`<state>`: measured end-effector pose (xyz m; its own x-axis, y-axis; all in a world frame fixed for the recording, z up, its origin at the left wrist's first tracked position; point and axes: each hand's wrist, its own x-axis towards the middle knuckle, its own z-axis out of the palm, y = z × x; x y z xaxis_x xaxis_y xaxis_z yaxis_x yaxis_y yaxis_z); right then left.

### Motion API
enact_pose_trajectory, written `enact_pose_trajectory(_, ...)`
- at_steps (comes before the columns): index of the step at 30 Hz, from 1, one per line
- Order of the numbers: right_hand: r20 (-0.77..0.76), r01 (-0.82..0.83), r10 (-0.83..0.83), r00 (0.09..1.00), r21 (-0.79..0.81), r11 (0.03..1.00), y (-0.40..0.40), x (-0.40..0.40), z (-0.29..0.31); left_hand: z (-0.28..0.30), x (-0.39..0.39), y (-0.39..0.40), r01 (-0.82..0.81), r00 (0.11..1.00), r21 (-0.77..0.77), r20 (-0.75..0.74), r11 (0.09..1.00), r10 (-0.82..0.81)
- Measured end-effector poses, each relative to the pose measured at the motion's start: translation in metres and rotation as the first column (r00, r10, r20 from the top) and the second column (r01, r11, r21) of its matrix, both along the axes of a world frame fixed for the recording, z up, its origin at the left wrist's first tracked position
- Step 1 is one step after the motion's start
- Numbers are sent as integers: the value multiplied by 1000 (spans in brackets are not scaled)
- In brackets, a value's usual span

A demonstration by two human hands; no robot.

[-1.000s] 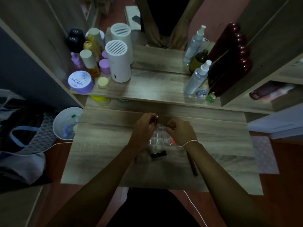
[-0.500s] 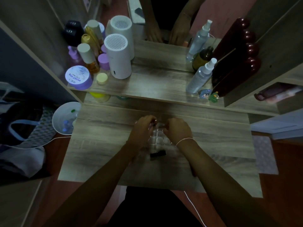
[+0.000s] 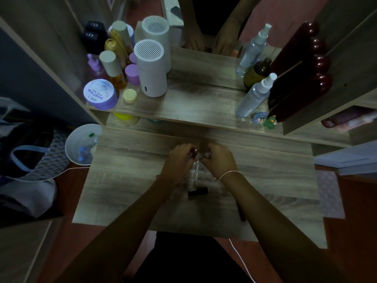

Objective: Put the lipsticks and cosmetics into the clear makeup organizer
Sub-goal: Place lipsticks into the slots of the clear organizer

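A clear makeup organizer (image 3: 194, 170) with small square cells stands on the wooden desk (image 3: 126, 180), mostly hidden between my hands. My left hand (image 3: 178, 160) is closed on a small shiny lipstick (image 3: 192, 153) at the organizer's far left side. My right hand (image 3: 219, 160) is closed on another small shiny lipstick (image 3: 207, 155) at its far right side. A black lipstick tube (image 3: 197, 191) lies flat on the desk just in front of the organizer. A dark slim pencil (image 3: 241, 213) lies partly under my right forearm.
A raised shelf (image 3: 193, 107) behind holds a white cylinder device (image 3: 151, 68), a lilac jar (image 3: 100, 94), bottles, a spray bottle (image 3: 255, 94) and small figurines (image 3: 264, 119). A mirror stands at the back. A white bin (image 3: 81, 144) and bags sit left of the desk.
Both hands stay at the organizer; the fingers have shifted slightly toward its far side. The view has tilted a little, so the shelf sits lower in the frame.
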<state>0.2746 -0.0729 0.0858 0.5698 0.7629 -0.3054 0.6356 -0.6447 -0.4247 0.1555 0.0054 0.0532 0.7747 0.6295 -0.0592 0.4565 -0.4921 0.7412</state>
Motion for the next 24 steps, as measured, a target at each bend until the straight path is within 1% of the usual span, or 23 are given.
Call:
enact_pose_trajectory(4,-2,-20,21,1000,21,1000,-2,-2,-1,0,-1,-1,15,1000,1,-9,1000,-15)
enact_pose_trajectory(11,15,-11,11,1000,38,999,-7,-1,-2,1,-4,-4,21,999,6,29,1000,-21)
enact_pose_trajectory(15,17,-6,5,1000,68,998,-11,-1,-3,-1,-6,-3,23,999,-9,36,1000,-23)
enact_pose_trajectory(18,22,-8,6,1000,99,995,-13,-2,-2,-2,-7,-3,11,997,-11,70,1000,-10)
enact_pose_trajectory(22,24,21,-25,999,145,989,-20,-3,7,-2,-12,-4,18,996,-23,82,1000,-16)
enact_pose_trajectory(24,3,63,-64,998,170,983,-26,-1,17,-3,-17,-4,23,994,-11,103,1000,-22)
